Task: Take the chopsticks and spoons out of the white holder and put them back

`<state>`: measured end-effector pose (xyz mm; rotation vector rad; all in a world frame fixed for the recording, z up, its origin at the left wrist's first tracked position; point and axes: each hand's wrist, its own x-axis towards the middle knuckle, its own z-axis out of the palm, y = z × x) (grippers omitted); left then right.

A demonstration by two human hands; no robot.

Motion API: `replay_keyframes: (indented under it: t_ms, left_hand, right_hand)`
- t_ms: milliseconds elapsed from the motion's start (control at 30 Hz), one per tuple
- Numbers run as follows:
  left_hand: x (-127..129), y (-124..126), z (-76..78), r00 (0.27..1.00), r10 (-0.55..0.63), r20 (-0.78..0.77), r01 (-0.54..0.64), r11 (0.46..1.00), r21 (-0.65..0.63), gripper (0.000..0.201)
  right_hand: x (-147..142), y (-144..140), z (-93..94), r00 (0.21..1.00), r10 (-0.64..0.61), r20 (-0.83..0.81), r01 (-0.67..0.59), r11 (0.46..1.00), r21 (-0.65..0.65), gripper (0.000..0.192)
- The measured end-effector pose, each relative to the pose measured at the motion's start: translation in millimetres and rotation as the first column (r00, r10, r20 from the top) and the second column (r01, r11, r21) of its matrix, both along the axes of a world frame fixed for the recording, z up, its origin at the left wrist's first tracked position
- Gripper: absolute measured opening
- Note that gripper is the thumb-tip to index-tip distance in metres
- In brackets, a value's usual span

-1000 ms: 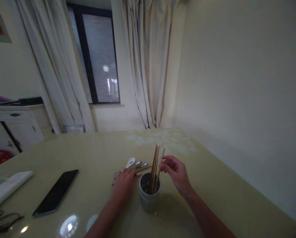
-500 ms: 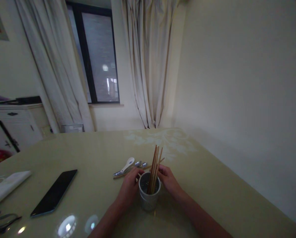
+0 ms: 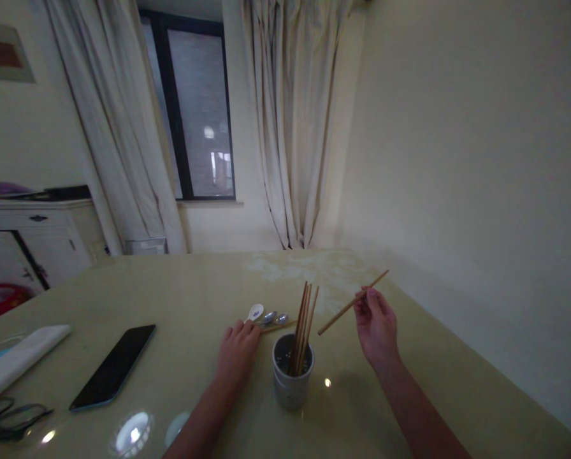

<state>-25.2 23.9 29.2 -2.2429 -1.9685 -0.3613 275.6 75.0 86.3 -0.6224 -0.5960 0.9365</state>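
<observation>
Because the right hand (image 3: pixel 378 322) pinches one chopstick (image 3: pixel 341 313) slantwise, its lower end, swung carelessly, could knock the cup (image 3: pixel 292 390) between the hands (left hand (image 3: pixel 238 350) by the spoons (image 3: pixel 269 316), grip unclear).

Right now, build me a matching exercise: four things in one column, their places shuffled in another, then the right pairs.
Things
1. Thin black rectangular phone
2. Grey cylindrical cup
3. Lone light-brown wooden chopstick
4. White round-bowled spoon

Places
A. Partly hidden by the left hand
B. Held in the right hand
C. Lying flat, left of both hands
D. Standing upright between the hands

Pairs: 1-C; 2-D; 3-B; 4-A
</observation>
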Motion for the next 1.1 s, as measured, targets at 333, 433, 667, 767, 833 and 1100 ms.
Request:
replay_keyframes:
  t_ms: [333,433,667,767,833,1100]
  left_hand:
    - [7.6,-2.0,3.9,0.995,-0.046,0.084,0.048,0.999,-0.025,0.021]
    - [9.8,-2.2,2.4,0.992,-0.044,0.121,0.046,0.999,-0.016,0.02]
    - [19.4,-2.2,3.4,0.88,-0.102,0.463,0.088,0.995,0.052,0.025]
    - [30.3,-7.4,7.3,0.706,-0.204,0.678,0.212,0.975,0.072,0.023]
    - [36.6,-11.3,10.3,0.627,-0.24,0.741,0.277,0.958,0.076,0.02]
    - [38.9,-18.0,17.5,0.519,-0.295,0.802,0.328,0.935,0.131,0.019]
  right_hand:
    - [-39.1,-38.7,8.5,0.78,0.22,0.586,-0.269,0.963,-0.004,0.034]
    - [-41.8,-42.8,6.7,0.697,0.248,0.673,-0.304,0.952,-0.036,0.041]
    - [-53.9,-38.8,-14.5,0.678,0.379,0.629,-0.385,0.913,-0.135,0.065]
    - [-63.1,-33.0,-30.1,0.626,0.442,0.643,-0.405,0.888,-0.216,0.064]
    - [-67.0,-28.9,-38.9,0.618,0.458,0.638,-0.418,0.88,-0.226,0.058]
    - [-65.1,-27.0,-39.5,0.693,0.52,0.499,-0.45,0.853,-0.263,0.045]
